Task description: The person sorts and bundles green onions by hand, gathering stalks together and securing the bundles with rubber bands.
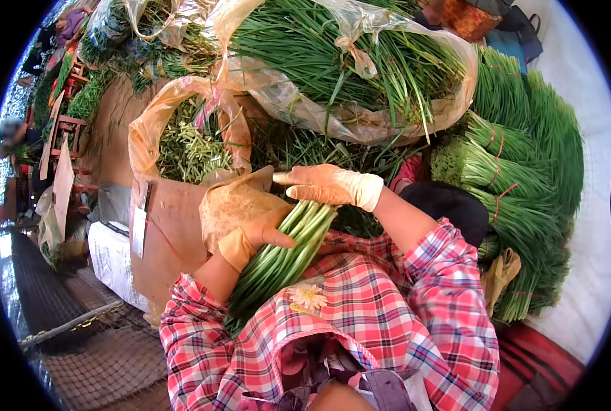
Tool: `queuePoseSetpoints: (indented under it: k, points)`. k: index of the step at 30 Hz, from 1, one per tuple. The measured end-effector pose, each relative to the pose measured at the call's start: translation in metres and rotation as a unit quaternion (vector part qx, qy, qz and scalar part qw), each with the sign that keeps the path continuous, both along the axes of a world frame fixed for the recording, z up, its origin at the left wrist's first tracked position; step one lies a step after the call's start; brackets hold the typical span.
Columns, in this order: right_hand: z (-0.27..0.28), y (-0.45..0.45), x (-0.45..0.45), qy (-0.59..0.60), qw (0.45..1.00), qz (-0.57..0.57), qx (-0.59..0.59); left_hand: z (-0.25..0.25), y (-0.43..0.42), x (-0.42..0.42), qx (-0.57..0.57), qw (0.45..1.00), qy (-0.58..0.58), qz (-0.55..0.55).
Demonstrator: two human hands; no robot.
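Observation:
A loose bunch of garlic chives slants across my lap, pale stem ends up and green leaves down along my left forearm. My left hand, in a tan glove, is closed around it with the thumb across the stems. Over the stem ends lies my right hand, in a pale glove, its fingers stretched out flat to the left. It seems to touch the ends; its palm side is hidden. A tan, stained cloth or bag is just beyond my left hand.
Ahead stands a big clear plastic bag of loose chives. Left of it, a smaller bag holds cut stem pieces. Bundles tied with red bands are stacked at my right. A brown board and a white box are at my left.

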State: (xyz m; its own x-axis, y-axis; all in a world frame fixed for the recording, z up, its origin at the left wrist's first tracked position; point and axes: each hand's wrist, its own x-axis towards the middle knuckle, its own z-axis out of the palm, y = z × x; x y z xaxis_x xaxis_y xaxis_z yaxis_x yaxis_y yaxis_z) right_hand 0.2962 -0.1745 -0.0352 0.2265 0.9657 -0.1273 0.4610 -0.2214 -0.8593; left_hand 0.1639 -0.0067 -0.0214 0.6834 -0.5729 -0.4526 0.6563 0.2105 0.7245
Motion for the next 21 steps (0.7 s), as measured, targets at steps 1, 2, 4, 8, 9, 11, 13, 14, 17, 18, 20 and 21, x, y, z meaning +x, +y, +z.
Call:
queuePoseSetpoints:
  k: [1,2,4,8,9,11,13,14,17,18,20,21]
  points:
    - [-0.004,0.0,0.003,0.133,0.983,-0.071,0.109,-0.002,-0.001,0.001,0.025,0.999,-0.042,0.006]
    - [-0.005,-0.003,0.012,0.078,0.976,-0.108,0.172,0.005,-0.004,-0.001,0.001,1.0,0.0,0.021]
    - [-0.008,0.001,0.007,-0.078,0.979,0.024,0.186,-0.012,0.002,0.0,0.012,1.0,-0.023,0.008]
    - [-0.008,-0.025,-0.007,0.242,0.94,-0.173,0.164,-0.008,0.003,0.0,0.036,0.998,-0.026,0.042]
    - [-0.003,-0.04,-0.001,0.361,0.867,-0.284,0.19,-0.012,0.008,-0.002,0.048,0.997,-0.023,0.062]
    - [-0.048,-0.067,-0.014,0.533,0.764,-0.309,0.192,-0.013,0.017,-0.004,0.104,0.991,-0.014,0.088]
    - [-0.052,-0.076,-0.054,0.538,0.804,-0.239,0.084,-0.035,0.02,-0.006,0.149,0.983,-0.038,0.1]
    - [-0.072,-0.068,-0.075,0.54,0.81,-0.201,0.113,-0.043,0.02,-0.008,0.193,0.973,-0.06,0.11]
    - [-0.032,-0.018,-0.096,0.622,0.717,-0.279,0.146,-0.032,0.006,-0.008,0.337,0.936,-0.091,0.054]
    - [-0.032,-0.013,-0.094,0.622,0.72,-0.273,0.144,-0.038,0.011,-0.015,0.389,0.91,-0.139,0.045]
    - [-0.031,-0.003,-0.091,0.678,0.661,-0.298,0.125,-0.035,0.028,-0.022,0.286,0.948,-0.106,0.091]
    - [-0.027,-0.003,-0.09,0.693,0.647,-0.284,0.145,-0.034,0.036,-0.026,0.174,0.973,-0.077,0.13]
